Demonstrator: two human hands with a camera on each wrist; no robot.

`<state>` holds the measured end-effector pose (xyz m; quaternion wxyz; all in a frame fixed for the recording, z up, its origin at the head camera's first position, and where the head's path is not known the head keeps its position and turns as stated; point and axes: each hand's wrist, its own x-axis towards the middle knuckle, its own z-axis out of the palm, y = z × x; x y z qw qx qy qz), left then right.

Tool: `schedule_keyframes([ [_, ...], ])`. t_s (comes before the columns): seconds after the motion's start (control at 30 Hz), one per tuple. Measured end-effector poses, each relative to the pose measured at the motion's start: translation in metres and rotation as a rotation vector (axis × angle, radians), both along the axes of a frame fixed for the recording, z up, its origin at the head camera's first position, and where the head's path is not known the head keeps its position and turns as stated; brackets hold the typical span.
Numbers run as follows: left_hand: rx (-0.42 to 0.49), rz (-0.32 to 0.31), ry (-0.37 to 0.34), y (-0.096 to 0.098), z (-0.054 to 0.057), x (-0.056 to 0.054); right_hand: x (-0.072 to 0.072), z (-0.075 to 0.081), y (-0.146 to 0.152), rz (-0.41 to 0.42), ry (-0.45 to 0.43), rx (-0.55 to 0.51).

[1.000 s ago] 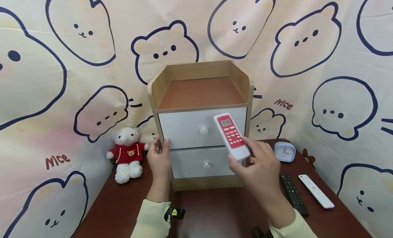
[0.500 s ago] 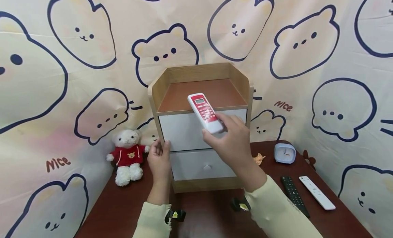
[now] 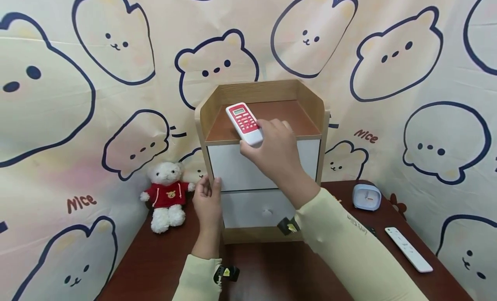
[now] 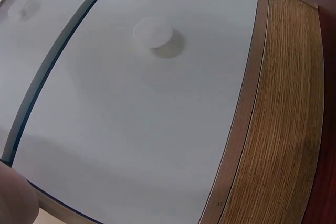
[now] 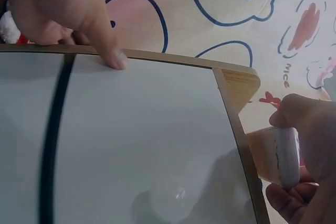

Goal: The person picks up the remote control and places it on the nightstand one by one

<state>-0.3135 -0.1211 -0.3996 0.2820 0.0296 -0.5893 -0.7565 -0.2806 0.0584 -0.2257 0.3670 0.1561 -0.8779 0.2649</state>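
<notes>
My right hand (image 3: 273, 147) holds a white remote control (image 3: 244, 123) with a red keypad by its lower end. The remote is tilted, screen end away from me, and overlaps the brown top shelf (image 3: 287, 115) of a wooden drawer cabinet (image 3: 262, 236). At the cabinet's left edge, my left hand (image 3: 207, 204) grips the side, its thumb (image 5: 107, 40) on the white front and the other fingers round the side. Both drawers look closed. The upper drawer's knob (image 5: 176, 195) is hidden behind my right hand in the head view; the lower knob (image 4: 152, 32) shows in the left wrist view.
A plush bear (image 3: 167, 195) in a red hoodie sits left of the cabinet. To the right stand a pale blue alarm clock (image 3: 366, 197) and a slim white remote (image 3: 408, 249). My right sleeve covers most of a black remote (image 3: 370, 229). A patterned cloth hangs behind.
My right hand has carried the red-and-white remote up and left, from in front of the upper drawer to the shelf's front edge. The left hand stays at the cabinet's side.
</notes>
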Motion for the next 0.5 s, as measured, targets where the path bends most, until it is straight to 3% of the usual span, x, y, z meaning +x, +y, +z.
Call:
schedule_keyframes([
  [0.23,-0.003,-0.003,-0.006,0.001,-0.001,0.0,-0.021,0.023,-0.026,-0.062,-0.086,0.107],
  [0.5,-0.01,0.005,0.017,-0.001,-0.002,0.001,-0.036,0.032,-0.055,-0.102,-0.143,0.174],
])
